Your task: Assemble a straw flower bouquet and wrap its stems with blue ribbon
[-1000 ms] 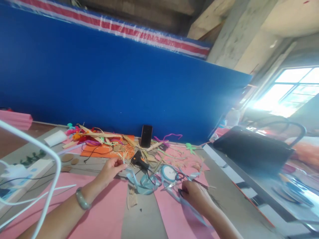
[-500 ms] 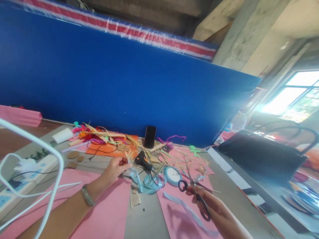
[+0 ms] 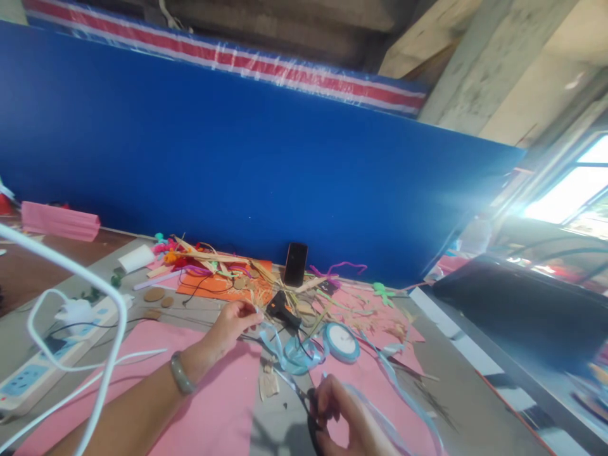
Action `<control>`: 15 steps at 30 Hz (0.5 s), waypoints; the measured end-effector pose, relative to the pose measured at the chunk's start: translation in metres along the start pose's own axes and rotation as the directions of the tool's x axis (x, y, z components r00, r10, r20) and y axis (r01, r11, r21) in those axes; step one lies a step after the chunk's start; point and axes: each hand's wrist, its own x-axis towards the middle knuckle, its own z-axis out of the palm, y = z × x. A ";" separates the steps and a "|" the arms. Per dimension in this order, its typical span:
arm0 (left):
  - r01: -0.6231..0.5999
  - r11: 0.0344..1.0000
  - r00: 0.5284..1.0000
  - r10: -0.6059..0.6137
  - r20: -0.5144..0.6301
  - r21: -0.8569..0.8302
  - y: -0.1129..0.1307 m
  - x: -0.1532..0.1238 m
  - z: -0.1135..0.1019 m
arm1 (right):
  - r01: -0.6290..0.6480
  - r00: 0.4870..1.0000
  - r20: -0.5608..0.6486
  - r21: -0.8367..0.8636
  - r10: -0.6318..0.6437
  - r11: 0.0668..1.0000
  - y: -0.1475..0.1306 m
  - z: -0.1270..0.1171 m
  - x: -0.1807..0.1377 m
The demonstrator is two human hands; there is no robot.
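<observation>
My left hand (image 3: pixel 235 320), with a green bangle on its wrist, pinches the end of a light blue ribbon (image 3: pixel 289 351) that loops over the table toward a ribbon spool (image 3: pixel 341 342). My right hand (image 3: pixel 339 415) is low in the frame, fingers closed through the black handles of scissors (image 3: pixel 299 394), whose blades point up and left toward the ribbon loop. A loose strand of the same ribbon (image 3: pixel 403 392) trails to the right over a pink sheet (image 3: pixel 218 405).
A black glue gun (image 3: pixel 284 309) and a phone (image 3: pixel 295 264) leaning on the blue board stand behind the ribbon. Straw, pipe cleaners and an orange sheet (image 3: pixel 209 285) litter the back. A power strip (image 3: pixel 42 367) and white cables lie left. A black bag (image 3: pixel 513 310) sits right.
My right hand picked the scissors up from the pink sheet, then carried them down and left toward the ribbon loop. My left hand stayed pinched on the ribbon end. The camera swung left.
</observation>
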 end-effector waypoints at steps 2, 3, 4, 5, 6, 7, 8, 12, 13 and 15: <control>0.018 1.000 1.000 -0.018 0.009 -0.007 -0.001 0.000 -0.001 | -0.046 0.999 0.022 0.050 0.045 0.998 0.001 0.009 0.006; 0.024 1.000 1.000 -0.024 0.017 -0.010 -0.002 0.000 -0.001 | -0.069 0.997 0.036 0.076 0.066 0.995 0.002 0.012 0.009; 0.031 0.999 0.999 -0.031 0.024 -0.009 -0.002 0.000 -0.001 | -0.091 0.995 0.052 0.088 0.087 0.992 0.003 0.015 0.013; 0.036 0.999 0.999 -0.036 0.027 -0.004 -0.003 0.000 -0.001 | -0.113 0.992 0.063 0.080 0.108 0.990 0.004 0.017 0.016; 0.040 0.999 0.999 -0.040 0.030 0.006 -0.003 0.001 -0.002 | -0.131 0.990 0.065 0.054 0.127 0.990 0.005 0.018 0.019; 0.043 0.999 0.999 -0.044 0.032 0.020 -0.003 0.001 -0.002 | -0.145 0.987 0.065 0.015 0.144 0.989 0.006 0.019 0.022; 0.048 0.998 0.998 -0.049 0.033 0.034 -0.004 0.001 -0.002 | -0.157 0.985 0.064 -0.029 0.159 0.987 0.008 0.019 0.024; 0.066 0.997 0.997 -0.068 0.039 0.050 -0.005 0.001 -0.002 | -0.143 0.987 0.059 -0.127 0.151 0.982 0.010 0.020 0.030; 0.069 0.997 0.997 -0.071 0.039 0.040 -0.006 0.001 -0.001 | -0.129 0.989 0.059 -0.123 0.137 0.984 0.010 0.020 0.031; 0.076 0.997 0.996 -0.077 0.040 0.018 -0.007 0.001 -0.001 | -0.102 0.993 0.052 -0.103 0.108 0.989 0.008 0.022 0.034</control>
